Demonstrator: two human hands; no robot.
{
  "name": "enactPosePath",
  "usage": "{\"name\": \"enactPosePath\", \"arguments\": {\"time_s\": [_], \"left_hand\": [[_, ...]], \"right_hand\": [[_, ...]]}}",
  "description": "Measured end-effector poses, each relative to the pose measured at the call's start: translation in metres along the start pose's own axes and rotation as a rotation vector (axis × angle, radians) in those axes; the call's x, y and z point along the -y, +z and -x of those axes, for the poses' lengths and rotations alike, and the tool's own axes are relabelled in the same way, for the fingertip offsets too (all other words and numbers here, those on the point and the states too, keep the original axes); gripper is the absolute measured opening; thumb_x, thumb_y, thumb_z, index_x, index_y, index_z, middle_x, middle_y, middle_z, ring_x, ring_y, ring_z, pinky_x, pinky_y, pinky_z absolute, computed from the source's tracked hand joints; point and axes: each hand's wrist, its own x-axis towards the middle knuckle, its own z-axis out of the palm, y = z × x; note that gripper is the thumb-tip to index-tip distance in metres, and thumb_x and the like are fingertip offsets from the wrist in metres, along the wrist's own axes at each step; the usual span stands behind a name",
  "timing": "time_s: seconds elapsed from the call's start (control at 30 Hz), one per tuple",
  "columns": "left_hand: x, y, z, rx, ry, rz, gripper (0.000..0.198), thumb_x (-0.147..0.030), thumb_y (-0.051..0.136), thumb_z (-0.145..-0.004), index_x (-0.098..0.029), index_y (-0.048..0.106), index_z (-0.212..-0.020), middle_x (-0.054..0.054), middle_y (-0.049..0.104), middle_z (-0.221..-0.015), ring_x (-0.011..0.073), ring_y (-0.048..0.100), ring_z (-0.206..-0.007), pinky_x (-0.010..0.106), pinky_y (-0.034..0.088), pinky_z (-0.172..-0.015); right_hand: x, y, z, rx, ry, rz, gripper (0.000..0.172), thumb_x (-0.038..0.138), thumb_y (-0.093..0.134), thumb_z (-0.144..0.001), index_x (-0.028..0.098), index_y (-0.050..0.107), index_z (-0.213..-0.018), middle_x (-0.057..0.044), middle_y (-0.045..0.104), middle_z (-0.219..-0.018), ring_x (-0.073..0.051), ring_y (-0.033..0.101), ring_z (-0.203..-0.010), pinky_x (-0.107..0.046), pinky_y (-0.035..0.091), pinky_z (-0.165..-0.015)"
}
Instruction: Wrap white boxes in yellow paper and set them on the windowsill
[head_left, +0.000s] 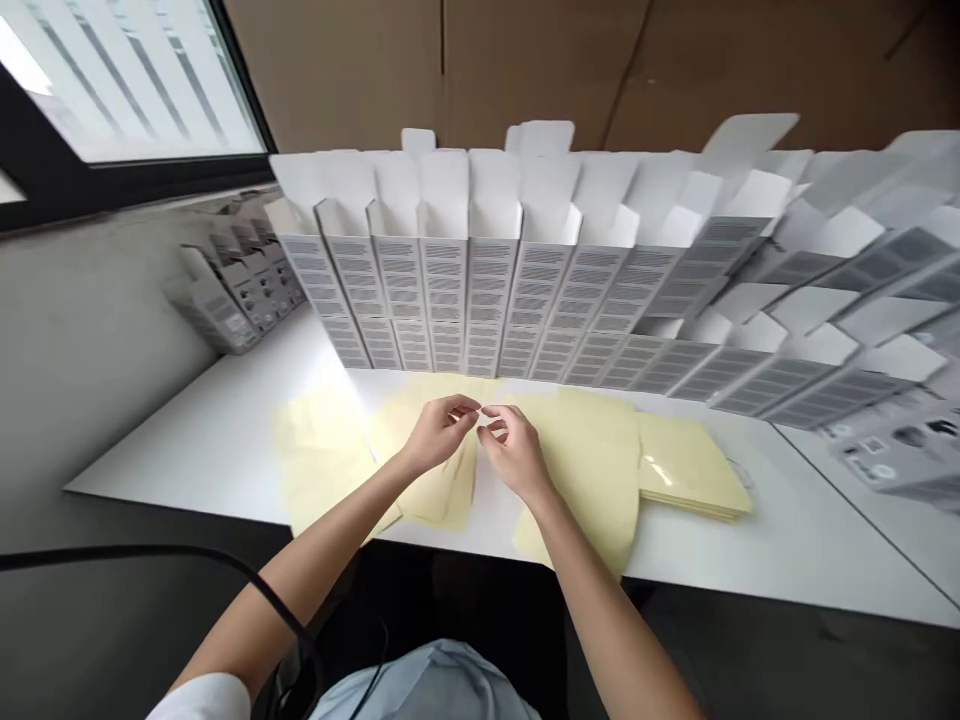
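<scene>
A small, thin, pale piece (481, 410), perhaps clear film though too tiny to tell well, runs roughly left to right, pinched between the fingertips of both hands over the middle of the table. The left hand (439, 435) and right hand (514, 452) are closed on it, fingers curled. Loose pale yellow sheets (585, 465) lie beneath on a white table (187, 420), before a far row of upright white cartons (442, 290) with grey printed panels.

Translucent piece (482, 411) pinched between left hand (439, 435), right hand (514, 450); pale yellow sheets (592, 470) below.
</scene>
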Motion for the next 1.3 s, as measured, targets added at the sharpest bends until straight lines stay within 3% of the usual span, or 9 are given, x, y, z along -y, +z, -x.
{"name": "enactPosePath", "arguments": {"time_s": [0.17,0.3,0.4,0.5,0.6,0.7,0.9,1.13,1.3], "left_hand": [[0.052,-0.055,0.041,-0.254,-0.106,-0.599,0.030,-0.024,0.050,-0.088,-0.016,0.065,-0.113,0.011,0.062,-0.123,0.0296,0.052,-0.119,0.046,0.039,-0.102],[0.082,-0.076,0.065,-0.258,-0.268,-0.835,0.050,-0.033,0.046,-0.091,-0.011,0.049,-0.136,0.018,0.039,-0.148,0.0365,0.033,-0.139,0.057,0.022,-0.113],[0.095,-0.081,0.070,-0.185,-0.322,-0.719,0.056,-0.036,0.038,-0.095,-0.008,0.039,-0.143,0.021,0.035,-0.150,0.0341,0.028,-0.142,0.056,0.019,-0.115],[0.103,-0.089,0.067,-0.187,-0.287,-0.451,0.057,-0.034,0.038,-0.094,-0.005,0.036,-0.144,0.019,0.035,-0.151,0.0267,0.028,-0.143,0.043,0.024,-0.118],[0.110,-0.109,0.062,-0.264,-0.258,-0.206,0.050,-0.034,0.044,-0.092,-0.012,0.047,-0.136,0.013,0.043,-0.146,0.0215,0.040,-0.136,0.034,0.032,-0.114],[0.122,-0.141,0.054,-0.360,-0.259,-0.076,0.034,-0.032,0.051,-0.089,-0.018,0.061,-0.118,0.008,0.055,-0.133,0.0202,0.050,-0.126,0.033,0.037,-0.109],[0.163,-0.225,0.024,-0.731,-0.395,0.161,0.022,-0.019,0.059,-0.081,-0.016,0.067,-0.101,0.007,0.065,-0.114,0.0193,0.060,-0.106,0.031,0.046,-0.094],[0.229,-0.315,-0.023,-1.161,-0.515,0.143,0.044,-0.017,0.063,-0.079,-0.016,0.051,-0.122,0.012,0.052,-0.133,0.0211,0.054,-0.117,0.033,0.044,-0.097],[0.269,-0.352,-0.048,-1.328,-0.502,0.171,0.052,-0.019,0.066,-0.077,-0.015,0.045,-0.124,0.014,0.052,-0.129,0.0213,0.054,-0.120,0.031,0.044,-0.098]], "right_hand": [[0.018,0.063,-0.020,0.140,0.108,-0.083,0.027,0.024,0.054,-0.080,0.016,0.062,-0.104,-0.008,0.062,-0.117,-0.017,0.064,-0.090,-0.034,0.052,-0.083],[0.029,0.118,-0.033,0.207,0.124,-0.132,0.024,0.022,0.055,-0.076,0.017,0.063,-0.099,-0.007,0.064,-0.114,-0.017,0.064,-0.088,-0.033,0.051,-0.080],[0.034,0.154,-0.043,0.239,0.125,-0.139,0.022,0.019,0.056,-0.075,0.016,0.063,-0.095,-0.007,0.064,-0.112,-0.016,0.064,-0.084,-0.033,0.051,-0.082],[0.035,0.177,-0.054,0.257,0.150,-0.105,0.020,0.018,0.055,-0.074,0.016,0.063,-0.092,-0.007,0.065,-0.110,-0.016,0.064,-0.081,-0.033,0.051,-0.080],[0.033,0.191,-0.067,0.252,0.100,-0.044,0.018,0.018,0.053,-0.075,0.017,0.063,-0.090,-0.007,0.065,-0.105,-0.017,0.064,-0.080,-0.033,0.051,-0.077],[0.037,0.212,-0.084,0.264,0.005,-0.001,0.017,0.018,0.053,-0.076,0.016,0.062,-0.090,-0.007,0.065,-0.103,-0.017,0.062,-0.080,-0.034,0.050,-0.079],[0.065,0.287,-0.116,0.382,-0.075,-0.122,0.015,0.016,0.054,-0.078,0.017,0.062,-0.091,-0.005,0.063,-0.103,-0.015,0.061,-0.078,-0.033,0.049,-0.082],[0.089,0.371,-0.151,0.469,-0.022,-0.261,0.017,0.014,0.053,-0.077,0.017,0.062,-0.091,-0.005,0.063,-0.106,-0.014,0.060,-0.077,-0.033,0.050,-0.083],[0.102,0.425,-0.188,0.502,0.023,-0.365,0.044,0.018,0.052,-0.080,0.018,0.055,-0.123,-0.007,0.056,-0.130,-0.015,0.062,-0.102,-0.028,0.051,-0.089]]}}
